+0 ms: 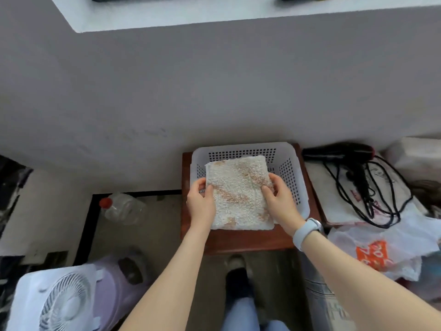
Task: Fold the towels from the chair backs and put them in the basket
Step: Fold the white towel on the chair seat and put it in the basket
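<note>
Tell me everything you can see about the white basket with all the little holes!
The basket looks like white plastic, roughly rectangular with rounded corners and a smooth rim. Its walls carry grids of small square holes. It stands upright, open at the top, on a reddish-brown wooden stool close against the grey wall. A folded white towel with orange-brown marks covers most of its opening and hides its front rim, gripped at the sides by the left hand and right hand. What is inside is hidden.
</note>
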Demonstrator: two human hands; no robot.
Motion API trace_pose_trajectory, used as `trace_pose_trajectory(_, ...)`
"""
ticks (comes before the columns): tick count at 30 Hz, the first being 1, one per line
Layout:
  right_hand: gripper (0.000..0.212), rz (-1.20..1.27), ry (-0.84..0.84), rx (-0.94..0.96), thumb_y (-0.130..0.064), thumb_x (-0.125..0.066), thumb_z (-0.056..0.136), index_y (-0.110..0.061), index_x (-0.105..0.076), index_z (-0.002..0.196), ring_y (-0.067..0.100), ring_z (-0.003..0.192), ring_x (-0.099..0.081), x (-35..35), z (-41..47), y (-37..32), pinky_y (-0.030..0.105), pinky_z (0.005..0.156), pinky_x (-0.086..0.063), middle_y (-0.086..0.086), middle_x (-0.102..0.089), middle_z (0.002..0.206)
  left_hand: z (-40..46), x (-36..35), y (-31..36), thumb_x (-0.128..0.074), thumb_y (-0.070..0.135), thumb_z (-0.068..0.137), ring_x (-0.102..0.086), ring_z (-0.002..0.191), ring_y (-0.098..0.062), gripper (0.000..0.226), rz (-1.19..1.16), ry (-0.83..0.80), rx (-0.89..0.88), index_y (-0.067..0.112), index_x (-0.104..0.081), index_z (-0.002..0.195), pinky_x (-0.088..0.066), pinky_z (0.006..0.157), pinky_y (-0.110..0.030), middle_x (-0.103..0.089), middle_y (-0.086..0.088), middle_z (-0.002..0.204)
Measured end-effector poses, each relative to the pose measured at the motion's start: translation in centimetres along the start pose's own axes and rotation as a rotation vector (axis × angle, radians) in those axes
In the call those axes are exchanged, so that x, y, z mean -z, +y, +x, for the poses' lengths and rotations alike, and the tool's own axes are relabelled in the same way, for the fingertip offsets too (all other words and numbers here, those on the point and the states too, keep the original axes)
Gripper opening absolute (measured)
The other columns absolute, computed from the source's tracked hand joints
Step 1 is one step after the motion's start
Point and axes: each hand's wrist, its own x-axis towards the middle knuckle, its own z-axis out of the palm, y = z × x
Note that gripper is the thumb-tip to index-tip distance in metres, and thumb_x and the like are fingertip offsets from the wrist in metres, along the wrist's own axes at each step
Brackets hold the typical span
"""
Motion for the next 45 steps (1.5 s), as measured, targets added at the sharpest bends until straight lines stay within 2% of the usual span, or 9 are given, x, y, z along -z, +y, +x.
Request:
trace_pose_trajectory(7,0.041,0.079,-0.036,-0.156,-0.016,-0.045,0.095,-0.013,-0.036,0.136,0.008,0.105,-0.051,-3.1,6.6,3.7,0.011,0.080,-0.043,-0.004,-0.050,0.119,6.1,-3.3,-2.4,-0.046,0.017,0.095,-0.054,0.086,-0.011,0.023,0.157,0.025,0.014,0.012,-0.054,0.116,-0.039,0.071,-0.022,-0.058,0.002,0.099)
trace_pose_trajectory(15,0.049,-0.162,-0.148,-0.192,-0.026,-0.044,0.095,-0.014,-0.031,0.141,0.023,0.127,-0.043,-4.0,8.5,6.8,0.032,0.101,-0.037,0.008,-0.044,0.140,4.9,-4.8,-4.0,-0.038,0.008,0.096,-0.036,0.131,-0.021,0.043,0.489,0.034,-0.136,0.011,-0.034,0.139,-0.030,0.101,-0.024,-0.036,-0.007,0.143)
trace_pose_trajectory(19,0.049,-0.729,-0.043,0.255,-0.011,-0.049,0.087,-0.006,-0.039,0.135,0.038,0.124,-0.043,-3.8,7.5,6.6,0.049,0.103,-0.040,0.023,-0.042,0.137,4.9,-5.3,-5.2,-0.041,0.000,0.092,-0.017,0.142,-0.029,0.050,0.762,-0.194,-0.426,0.006,-0.032,0.140,-0.015,0.117,-0.041,-0.028,-0.015,0.150)
trace_pose_trajectory(22,0.050,-1.067,-0.240,0.531,-0.022,-0.042,0.087,-0.008,-0.042,0.135,0.039,0.130,-0.040,-4.2,7.4,7.5,0.058,0.104,-0.032,0.022,-0.042,0.140,6.6,-6.1,-6.7,-0.028,0.018,0.098,0.018,0.139,-0.021,0.055,0.935,-0.328,-0.407,0.013,0.001,0.146,0.009,0.114,-0.033,0.003,-0.008,0.156)
trace_pose_trajectory(27,0.063,-1.202,-0.479,0.404,-0.057,-0.010,0.088,-0.031,0.016,0.140,0.030,0.139,0.017,-3.8,10.1,10.3,0.052,0.111,0.009,0.007,0.019,0.150,8.3,-7.3,-9.3,-0.007,0.042,0.095,0.036,0.133,-0.020,0.060,1.061,-0.349,-0.331,0.025,0.037,0.132,0.019,0.109,-0.033,0.040,-0.001,0.144)
trace_pose_trajectory(29,0.062,-1.221,-0.489,0.407,-0.061,-0.001,0.085,-0.036,0.025,0.135,0.027,0.136,0.025,-3.7,10.7,11.0,0.050,0.110,0.014,0.002,0.028,0.147,8.4,-7.6,-9.8,0.000,0.046,0.092,0.036,0.133,-0.021,0.060,1.081,-0.322,-0.348,0.025,0.040,0.131,0.021,0.108,-0.033,0.043,0.000,0.142)
trace_pose_trajectory(36,0.065,-1.104,-0.587,0.349,-0.054,-0.018,0.092,-0.035,0.023,0.138,0.021,0.135,0.032,-3.7,11.0,9.3,0.044,0.112,0.014,0.001,0.036,0.144,8.9,-7.5,-8.7,-0.011,0.043,0.096,0.024,0.139,-0.024,0.061,1.182,-0.314,-0.360,0.020,0.027,0.138,0.009,0.116,-0.037,0.025,-0.006,0.152)
trace_pose_trajectory(41,0.051,-0.971,-0.547,0.358,-0.028,-0.035,0.094,-0.022,-0.025,0.144,0.024,0.145,-0.001,-2.2,10.2,5.8,0.043,0.115,0.001,0.007,-0.007,0.157,7.2,-6.4,-5.0,-0.031,0.033,0.095,-0.016,0.142,-0.024,0.055,1.233,-0.254,-0.375,0.015,-0.018,0.145,-0.023,0.109,-0.040,-0.020,-0.008,0.154)
trace_pose_trajectory(45,0.041,-0.851,-0.468,0.423,-0.019,-0.039,0.092,-0.014,-0.044,0.133,0.026,0.128,-0.039,-1.4,9.2,1.4,0.039,0.107,-0.033,0.009,-0.047,0.137,4.6,-4.1,-1.7,-0.038,0.025,0.092,-0.039,0.127,-0.020,0.041,1.107,-0.137,-0.386,0.014,-0.043,0.132,-0.028,0.099,-0.034,-0.047,-0.005,0.136)
